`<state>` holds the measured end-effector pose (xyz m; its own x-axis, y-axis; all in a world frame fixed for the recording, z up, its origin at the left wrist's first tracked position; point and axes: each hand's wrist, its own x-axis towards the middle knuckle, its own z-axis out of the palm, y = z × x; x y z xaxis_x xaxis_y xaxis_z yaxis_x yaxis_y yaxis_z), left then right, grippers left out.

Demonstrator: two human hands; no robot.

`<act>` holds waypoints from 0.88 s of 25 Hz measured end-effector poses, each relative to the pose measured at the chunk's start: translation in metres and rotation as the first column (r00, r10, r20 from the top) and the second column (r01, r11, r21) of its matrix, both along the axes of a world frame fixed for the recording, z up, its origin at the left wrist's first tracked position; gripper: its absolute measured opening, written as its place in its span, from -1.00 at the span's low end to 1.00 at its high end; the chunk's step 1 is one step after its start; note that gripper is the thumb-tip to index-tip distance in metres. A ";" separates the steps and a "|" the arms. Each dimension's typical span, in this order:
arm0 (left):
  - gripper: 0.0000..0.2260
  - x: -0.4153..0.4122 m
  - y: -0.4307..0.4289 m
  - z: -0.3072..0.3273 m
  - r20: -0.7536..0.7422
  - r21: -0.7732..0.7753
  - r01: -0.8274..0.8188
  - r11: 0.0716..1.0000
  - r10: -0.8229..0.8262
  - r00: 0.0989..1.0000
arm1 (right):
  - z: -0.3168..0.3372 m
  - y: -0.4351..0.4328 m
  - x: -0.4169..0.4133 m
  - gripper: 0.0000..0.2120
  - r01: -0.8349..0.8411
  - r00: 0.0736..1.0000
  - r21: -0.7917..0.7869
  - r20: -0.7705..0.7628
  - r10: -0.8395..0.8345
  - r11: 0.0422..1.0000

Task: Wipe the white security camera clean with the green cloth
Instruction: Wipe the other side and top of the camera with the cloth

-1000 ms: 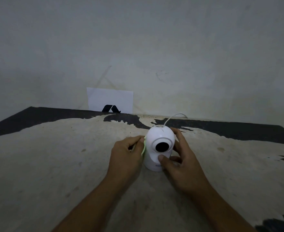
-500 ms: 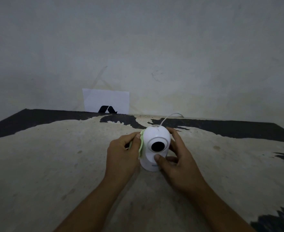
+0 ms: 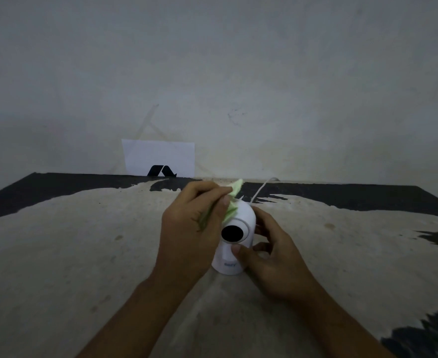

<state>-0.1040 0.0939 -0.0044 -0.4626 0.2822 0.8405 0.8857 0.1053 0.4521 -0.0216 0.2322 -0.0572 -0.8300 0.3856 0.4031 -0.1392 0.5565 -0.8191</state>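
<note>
On the worn table point(image 3: 83, 254), white security camera point(image 3: 241, 244) stands upright, dark-lensed

A bare, dim room, its kind not clear. A plain, scuffed wall point(image 3: 238, 73) rises behind a worn surface point(image 3: 70, 254), its pale coat patchy over black at the edges. A white card point(image 3: 158, 156) with a black logo leans against the wall. No furniture or fittings show.

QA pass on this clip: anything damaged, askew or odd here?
Nothing wrong with the camera: it stands upright, steadied by the right hand, the left hand holding the cloth on top. Only the table looks odd, its dark surface badly worn.
</note>
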 end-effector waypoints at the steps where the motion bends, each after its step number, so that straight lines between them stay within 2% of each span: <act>1: -0.78 0.000 0.000 0.000 -0.074 -0.083 0.023 0.996 -0.030 0.997 | 0.001 0.001 0.001 -0.39 -0.009 1.000 -0.008 0.005 0.009 1.000; 3: -0.79 -0.001 0.000 0.001 -0.129 -0.169 0.029 0.985 -0.051 0.990 | 0.002 0.002 0.003 -0.40 -0.030 1.000 -0.029 -0.001 0.030 0.999; 4: -0.79 -0.002 0.001 0.002 -0.092 -0.162 0.018 0.987 -0.034 0.995 | 0.002 0.003 0.003 -0.40 -0.036 0.999 -0.030 0.000 0.036 0.999; 6: -0.81 -0.005 0.001 0.004 0.051 -0.136 -0.008 0.991 0.015 0.999 | 0.003 0.004 0.004 -0.39 -0.040 0.999 -0.023 0.007 0.041 0.999; 8: -0.82 -0.010 0.000 0.002 0.259 -0.115 -0.003 0.993 0.033 0.965 | 0.003 0.005 0.004 -0.38 -0.042 0.999 -0.008 0.008 0.043 0.999; 10: -0.84 -0.015 -0.002 -0.003 0.550 -0.011 0.064 0.998 -0.047 0.834 | 0.003 0.004 0.005 -0.38 -0.043 0.999 0.003 0.009 0.043 0.999; 11: -0.86 -0.016 -0.003 -0.004 0.659 0.051 0.078 0.996 -0.092 0.746 | 0.004 0.004 0.004 -0.38 -0.044 0.999 0.003 0.010 0.044 0.999; 12: -0.87 -0.016 -0.004 -0.005 0.705 0.082 0.076 0.994 -0.112 0.701 | 0.004 0.004 0.004 -0.37 -0.049 0.999 0.005 0.010 0.048 0.999; 14: -0.86 -0.013 -0.004 -0.004 0.636 0.064 0.084 0.994 -0.105 0.765 | 0.003 0.005 0.004 -0.37 -0.052 0.999 0.016 0.016 0.052 0.998; 16: -0.83 -0.009 -0.003 0.002 0.439 -0.008 0.080 0.997 -0.068 0.896 | 0.002 0.005 0.003 -0.37 -0.050 0.999 0.012 0.020 0.049 0.999; 18: -0.82 -0.010 0.000 0.005 0.296 -0.073 0.078 0.994 -0.053 0.954 | 0.001 0.004 0.003 -0.36 -0.044 0.999 0.010 0.016 0.044 0.999; 19: -0.83 -0.012 0.002 0.004 0.315 -0.070 0.078 0.995 -0.052 0.948 | 0.001 0.004 0.003 -0.36 -0.041 0.999 0.016 0.013 0.041 0.999; 20: -0.84 -0.013 0.002 0.002 0.399 -0.034 0.088 0.996 -0.067 0.915 | 0.001 0.004 0.003 -0.36 -0.040 0.999 0.021 0.011 0.040 0.999; 22: -0.85 -0.014 0.001 -0.005 0.644 0.104 0.136 0.985 -0.171 0.746 | 0.002 0.004 0.003 -0.36 -0.044 0.999 0.016 0.011 0.044 0.999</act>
<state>-0.1183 0.0951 -0.0099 -0.8549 0.3656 0.3680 0.3796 -0.0426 0.9242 -0.0182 0.2358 -0.0550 -0.8502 0.3421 0.4002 -0.1557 0.5629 -0.8117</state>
